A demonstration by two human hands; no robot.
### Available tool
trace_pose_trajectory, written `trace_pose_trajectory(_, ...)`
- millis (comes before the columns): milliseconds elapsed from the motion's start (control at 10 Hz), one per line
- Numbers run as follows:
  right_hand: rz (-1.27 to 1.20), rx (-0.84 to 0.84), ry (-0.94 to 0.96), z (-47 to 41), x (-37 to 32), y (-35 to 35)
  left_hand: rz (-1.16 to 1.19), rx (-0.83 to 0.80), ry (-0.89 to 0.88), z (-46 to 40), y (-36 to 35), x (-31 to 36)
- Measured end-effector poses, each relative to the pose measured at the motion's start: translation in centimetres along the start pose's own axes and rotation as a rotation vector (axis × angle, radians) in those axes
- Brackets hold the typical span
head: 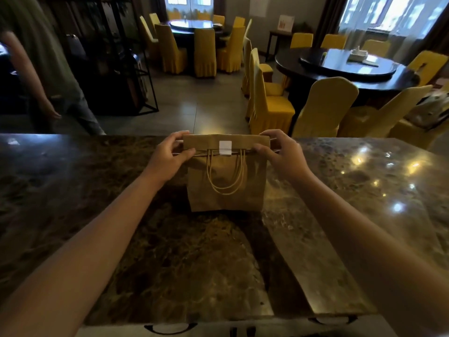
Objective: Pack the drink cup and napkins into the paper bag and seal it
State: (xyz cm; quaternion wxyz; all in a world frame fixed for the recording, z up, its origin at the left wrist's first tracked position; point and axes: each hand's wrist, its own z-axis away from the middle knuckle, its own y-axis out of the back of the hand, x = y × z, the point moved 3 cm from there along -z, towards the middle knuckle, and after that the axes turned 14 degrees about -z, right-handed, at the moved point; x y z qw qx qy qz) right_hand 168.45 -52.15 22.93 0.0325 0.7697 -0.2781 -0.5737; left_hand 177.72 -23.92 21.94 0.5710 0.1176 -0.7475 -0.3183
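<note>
Bag (226,181) upright on counter (364,190), top fold pinched by left hand (170,154) and right hand (279,152); sticker (225,148) already on. Paper judged light, creasable; best gripped at fold ends.

Brown paper bag (226,188) upright on counter, top folded over, white sticker (225,148) sealing fold.

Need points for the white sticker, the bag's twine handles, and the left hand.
white sticker (225,147), head view: middle of the label on the bag's folded top.
twine handles (226,189), head view: bottom of the hanging loops.
left hand (170,155), head view: back of the hand pinching the fold's left end.
</note>
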Motion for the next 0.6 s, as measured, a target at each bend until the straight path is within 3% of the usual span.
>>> trace_pose_trajectory(500, -0.051, -0.009, -0.108, -1.3, 0.1, 1.1, 0.119, -0.051, -0.049, -1.3, -1.0, 2.2)
trace_pose_trajectory(600, -0.051, 0.079, -0.049, -1.9, -0.5, 1.7, 0.147, -0.010, -0.054, -1.4, 0.0, 2.8)
